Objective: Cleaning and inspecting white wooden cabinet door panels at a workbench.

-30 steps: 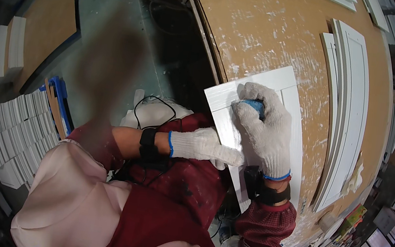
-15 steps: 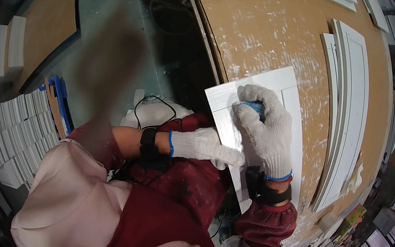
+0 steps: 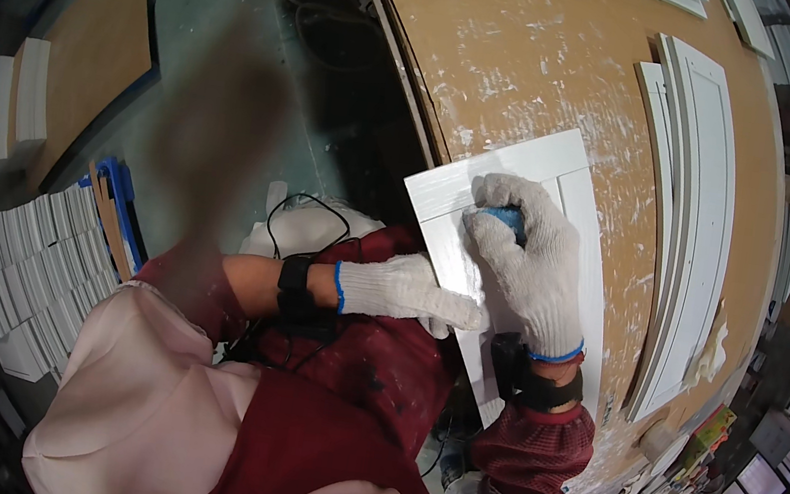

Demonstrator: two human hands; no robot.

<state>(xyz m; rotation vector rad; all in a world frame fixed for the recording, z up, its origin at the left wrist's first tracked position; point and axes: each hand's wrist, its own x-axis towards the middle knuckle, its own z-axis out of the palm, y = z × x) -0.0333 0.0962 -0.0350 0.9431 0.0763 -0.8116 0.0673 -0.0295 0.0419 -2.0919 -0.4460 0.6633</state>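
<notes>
Here we are with the white panel, which lies aslant on the worktable, one side of it jutting past the table's edge toward the red apron. A raised border meets the recessed middle near its far end, and right about that joint we find the blue block, seemingly some sort of sanding pad, though its underside is hidden from us. The right hand, gloved, has it pinched between thumb and curled fingers, down against the panel's face. Over on the overhanging side, the left hand grips the border, thumb laid across the top, fingertips tucked beneath and partly out of our sight. We'd call this the rubbing step, surface smoothing by the look of it, with the left hand as clamp. The next stroke, we reckon, calls for even pressure along the border, the block kept flat, and a firm left hold so the overhanging side doesn't tip. Farther out across the table, we have a stack of long white panels, a crumpled pale cloth or glove beside it, and, off to the left, piled white pieces.
</notes>
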